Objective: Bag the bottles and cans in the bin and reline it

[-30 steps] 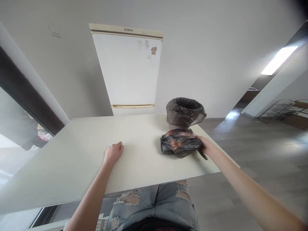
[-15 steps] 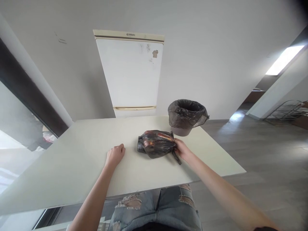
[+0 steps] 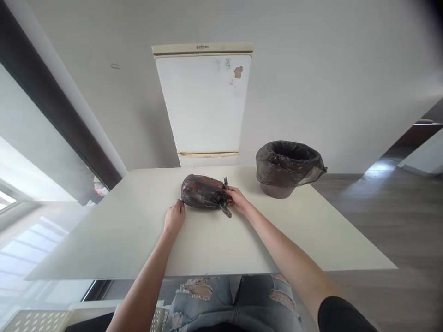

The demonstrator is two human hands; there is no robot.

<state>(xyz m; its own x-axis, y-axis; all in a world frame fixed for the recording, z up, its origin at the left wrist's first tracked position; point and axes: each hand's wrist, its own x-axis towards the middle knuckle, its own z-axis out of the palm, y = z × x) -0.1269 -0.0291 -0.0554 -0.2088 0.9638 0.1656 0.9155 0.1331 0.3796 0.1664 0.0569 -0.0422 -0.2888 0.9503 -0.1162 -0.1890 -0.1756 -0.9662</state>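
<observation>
A filled, knotted black plastic garbage bag point(image 3: 202, 191) lies on its side on the white table point(image 3: 145, 244). Reddish-brown contents show dimly through its thin film. At its right end, my right hand point(image 3: 237, 199) is closed around the bag just by the knot, with the tied loops sticking out above and below the fingers. My left hand point(image 3: 175, 216) rests on the tabletop at the bag's lower left corner. Its fingers are curled closed, and the fingertips appear to pinch that corner.
A brown trash bin point(image 3: 278, 191) lined with a black bag point(image 3: 290, 163) stands at the table's back right. Behind the table is a white refrigerator point(image 3: 204, 106) against the wall. Perforated light plastic point(image 3: 38, 320) shows below the table's front edge at left.
The garbage bag has moved left and slightly back with my right hand, turning somewhat. My left hand, a fist apart from it before, now meets its corner. The view has shifted left.
</observation>
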